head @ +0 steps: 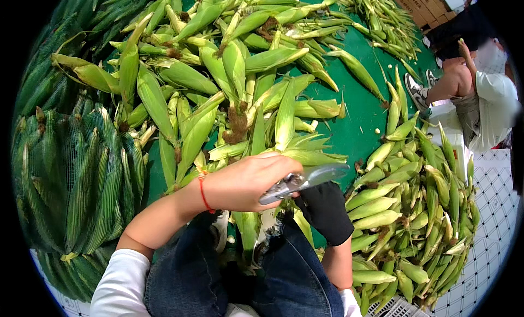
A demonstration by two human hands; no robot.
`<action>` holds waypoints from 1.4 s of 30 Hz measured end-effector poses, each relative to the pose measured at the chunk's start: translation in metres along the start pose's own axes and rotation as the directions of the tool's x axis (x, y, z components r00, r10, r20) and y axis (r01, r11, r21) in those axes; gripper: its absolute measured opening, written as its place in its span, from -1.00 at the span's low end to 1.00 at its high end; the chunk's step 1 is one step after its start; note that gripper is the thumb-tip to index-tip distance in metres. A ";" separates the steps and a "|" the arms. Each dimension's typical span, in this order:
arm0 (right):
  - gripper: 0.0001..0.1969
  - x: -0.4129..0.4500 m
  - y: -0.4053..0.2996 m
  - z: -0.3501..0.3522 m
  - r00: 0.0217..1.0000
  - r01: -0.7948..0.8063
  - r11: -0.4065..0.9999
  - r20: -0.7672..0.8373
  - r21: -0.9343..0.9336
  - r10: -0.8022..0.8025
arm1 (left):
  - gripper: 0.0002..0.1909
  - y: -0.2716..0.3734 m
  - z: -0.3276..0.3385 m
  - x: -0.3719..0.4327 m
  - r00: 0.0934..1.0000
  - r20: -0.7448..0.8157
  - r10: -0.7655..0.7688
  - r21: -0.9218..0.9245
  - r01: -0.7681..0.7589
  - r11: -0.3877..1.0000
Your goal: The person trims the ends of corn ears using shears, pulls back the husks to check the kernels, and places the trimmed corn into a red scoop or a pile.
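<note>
My left hand [249, 180], bare with a red cord on the wrist, is closed around a metal cutting tool, possibly pruning shears [305, 182], whose broad blade points right. Just right of it and partly under the blade is my right hand [325, 210] in a black glove; its fingertips are hidden, so its grip cannot be told. Pale green husk leaves [315, 155] fan out beyond the tool. Unhusked ears of corn [196, 141] lie heaped in front of me, many with brown silk. Another ear [247, 231] lies between my knees.
Green mesh sacks packed with corn [77, 186] stand at the left. On the right is a big pile of ears [401, 202], with a white plastic crate [399, 306] under its near edge. A seated person [470, 91] is at upper right, near cardboard boxes [421, 5]. Green sheeting [352, 116] covers the floor.
</note>
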State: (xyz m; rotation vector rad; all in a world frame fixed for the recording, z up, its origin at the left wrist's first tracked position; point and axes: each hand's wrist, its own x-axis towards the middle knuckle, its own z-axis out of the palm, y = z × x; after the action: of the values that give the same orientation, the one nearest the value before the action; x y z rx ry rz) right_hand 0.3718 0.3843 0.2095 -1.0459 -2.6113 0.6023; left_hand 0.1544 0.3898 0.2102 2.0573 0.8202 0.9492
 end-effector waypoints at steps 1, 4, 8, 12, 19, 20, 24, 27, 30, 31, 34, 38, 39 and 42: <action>-0.71 -0.006 0.000 0.004 1.000 0.019 0.999 -0.016 -0.043 -0.020 | -0.53 -0.002 0.004 0.001 0.999 0.018 0.040 -0.011 -0.040 0.999; -0.67 -0.016 0.000 0.011 0.996 0.017 0.998 -0.090 -0.059 -0.022 | -0.56 0.003 0.008 0.005 0.998 0.069 -0.001 0.041 -0.001 0.999; -0.80 -0.019 0.004 0.024 0.975 -0.042 0.992 -0.211 0.116 0.066 | -0.58 0.006 0.014 0.011 0.915 0.182 -0.360 -0.361 0.403 0.841; -0.86 -0.013 -0.003 0.054 0.711 -0.297 0.695 -0.333 0.655 0.619 | -0.66 -0.016 0.042 0.000 0.836 0.099 -0.540 -0.632 0.472 0.615; -0.81 -0.034 0.032 0.084 0.271 0.210 -0.229 0.168 0.951 0.948 | -0.59 -0.015 0.072 -0.006 0.699 0.268 -0.663 -0.907 0.416 0.071; -0.81 -0.037 0.028 0.081 0.251 0.221 -0.235 0.178 0.947 0.952 | -0.57 -0.015 0.077 -0.008 0.692 0.309 -0.652 -0.910 0.415 0.009; -0.66 -0.044 0.012 0.053 0.662 0.038 0.160 -0.145 0.986 0.736 | -0.52 0.001 0.063 -0.003 0.825 0.278 -0.493 -0.845 0.454 0.283; -0.66 -0.036 -0.005 0.021 0.873 -0.228 0.757 -0.216 0.612 0.437 | -0.60 0.014 0.053 0.005 0.804 0.325 -0.498 -0.850 0.479 0.219; -0.83 -0.034 -0.005 0.016 0.905 -0.247 0.902 -0.248 0.354 0.345 | -0.64 0.005 0.060 -0.001 0.797 0.304 -0.522 -0.806 0.507 0.305; -0.86 -0.033 -0.005 0.020 0.905 -0.224 0.926 -0.287 0.303 0.313 | -0.65 0.005 0.060 -0.001 0.794 0.313 -0.522 -0.810 0.510 0.290; -0.86 -0.040 -0.009 0.035 0.862 -0.248 0.909 -0.352 0.335 0.365 | -0.65 0.007 0.059 -0.001 0.762 0.348 -0.546 -0.797 0.547 0.256; -0.86 -0.040 -0.010 0.042 0.826 -0.323 0.845 -0.308 0.426 0.471 | -0.66 -0.004 0.067 -0.003 0.775 0.260 -0.576 -0.679 0.571 0.462; -0.87 -0.039 -0.010 0.041 0.827 -0.345 0.815 -0.260 0.465 0.498 | -0.67 -0.005 0.065 -0.004 0.768 0.255 -0.587 -0.675 0.576 0.461; -0.86 -0.038 -0.008 0.030 0.850 -0.442 0.721 -0.006 0.534 0.526 | -0.70 -0.007 0.065 -0.008 0.748 0.249 -0.615 -0.711 0.572 0.408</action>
State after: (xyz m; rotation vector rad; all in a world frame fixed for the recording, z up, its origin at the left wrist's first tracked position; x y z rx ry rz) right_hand 0.3822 0.3445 0.1838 -1.5095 -1.8432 1.2014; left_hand 0.2014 0.3658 0.1708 0.8713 0.8866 0.7285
